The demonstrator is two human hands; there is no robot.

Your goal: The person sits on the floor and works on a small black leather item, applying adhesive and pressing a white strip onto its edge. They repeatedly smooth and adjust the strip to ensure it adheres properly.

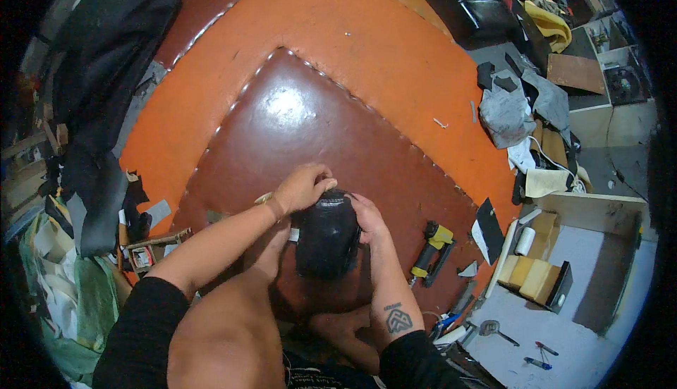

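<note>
Two bare hands work at one black padded piece (326, 237), a glossy, rounded oblong approx. in the lower middle of the view, between the person's forearms and above the maroon mat (282, 135). Step in hand, as I'd judge it: handling the cover's far edge, w/ the L hand (307, 187) at the top rim and the R hand (368, 218) against the far right side. L fingers are bent, tips drawn together, apparently pinching the rim material (exact contact is too small to be sure of). R fingers curl round the far right corner, close together; can't tell if they pinch anything, since part of the grip is hidden. Next move, prob., calls for a steady R hand while the L keeps the edge even, w/o creasing the cover. Orientation: long axis runs roughly near-to-far, nearly straight away from the body; the worked end points away, the broad rounded end toward the person. White tag (294, 235) shows beside its left flank. Yellow-and-black power tool (431, 255) lies to the right, apart from both hands.
</note>
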